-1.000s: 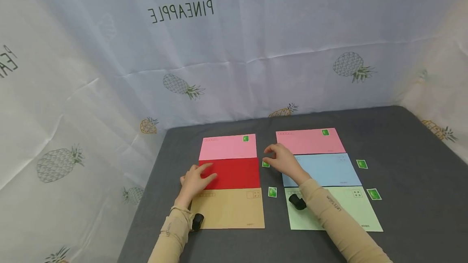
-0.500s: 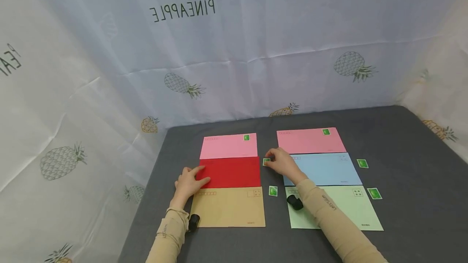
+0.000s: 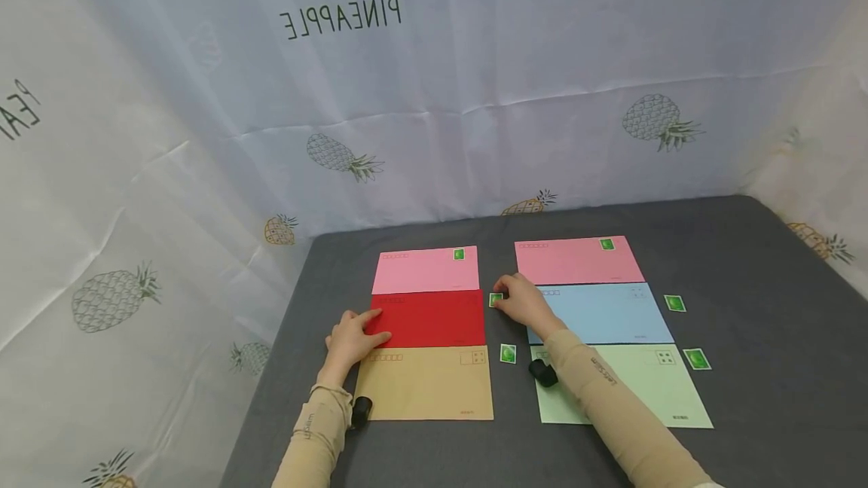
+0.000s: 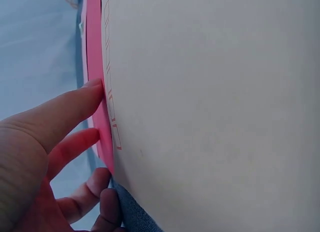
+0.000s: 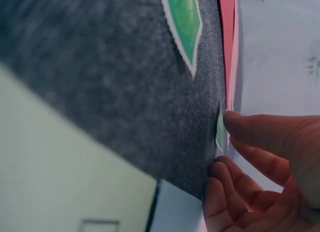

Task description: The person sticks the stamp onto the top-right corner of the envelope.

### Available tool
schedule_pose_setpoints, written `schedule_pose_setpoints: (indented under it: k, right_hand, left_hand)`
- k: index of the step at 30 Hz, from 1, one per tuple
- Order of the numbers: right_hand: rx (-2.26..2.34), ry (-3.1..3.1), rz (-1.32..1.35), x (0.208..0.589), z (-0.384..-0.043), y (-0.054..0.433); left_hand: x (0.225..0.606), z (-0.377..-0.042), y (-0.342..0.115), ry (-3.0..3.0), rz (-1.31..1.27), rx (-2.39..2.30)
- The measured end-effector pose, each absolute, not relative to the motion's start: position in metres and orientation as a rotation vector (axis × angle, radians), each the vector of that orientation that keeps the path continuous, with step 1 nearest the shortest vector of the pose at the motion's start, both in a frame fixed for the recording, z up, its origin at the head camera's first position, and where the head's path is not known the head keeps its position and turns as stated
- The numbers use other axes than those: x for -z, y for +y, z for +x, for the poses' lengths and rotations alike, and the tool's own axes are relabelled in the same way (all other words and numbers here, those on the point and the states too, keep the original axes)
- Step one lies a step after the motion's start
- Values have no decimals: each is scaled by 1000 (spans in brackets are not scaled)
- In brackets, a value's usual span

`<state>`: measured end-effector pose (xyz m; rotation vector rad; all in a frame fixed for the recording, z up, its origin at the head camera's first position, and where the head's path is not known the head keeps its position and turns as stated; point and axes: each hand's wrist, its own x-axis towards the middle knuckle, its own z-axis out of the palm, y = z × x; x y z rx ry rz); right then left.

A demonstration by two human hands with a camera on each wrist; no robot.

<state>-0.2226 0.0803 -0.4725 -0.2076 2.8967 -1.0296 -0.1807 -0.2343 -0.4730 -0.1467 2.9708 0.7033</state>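
Note:
My left hand (image 3: 347, 341) rests with thumb and index fingertips on the left end of a red envelope (image 3: 434, 318). The left wrist view has those fingers at the red paper's edge, beyond the tan envelope (image 4: 210, 102). In the gap between the two envelope columns, my right hand (image 3: 527, 303) has its thumb and index finger at a small green stamp (image 3: 496, 300). Seen from the right wrist, the thumb (image 5: 245, 127) covers one edge of that stamp (image 5: 219, 126), with the index finger behind it; whether the stamp is off the cloth cannot be told.
Pink envelopes (image 3: 423, 276) (image 3: 576, 262) at the back each carry a green stamp. Blue (image 3: 597, 315) and light green (image 3: 637, 390) envelopes lie on the right, partly under my right arm. More stamps (image 3: 508, 353) (image 3: 674, 303) (image 3: 696, 359) lie on the dark cloth.
My right hand has lowered from just above the stamp, and its thumb and index finger have closed in on it. My left hand has shifted slightly left along the red envelope.

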Motion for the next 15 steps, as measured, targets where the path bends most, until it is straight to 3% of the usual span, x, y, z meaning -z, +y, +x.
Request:
schedule_pose_setpoints:
  k: [15]
  right_hand:
    - [1031,2891,-167,477,-225,77]
  left_hand:
    - [476,-185,-235,2964,-146,-669]
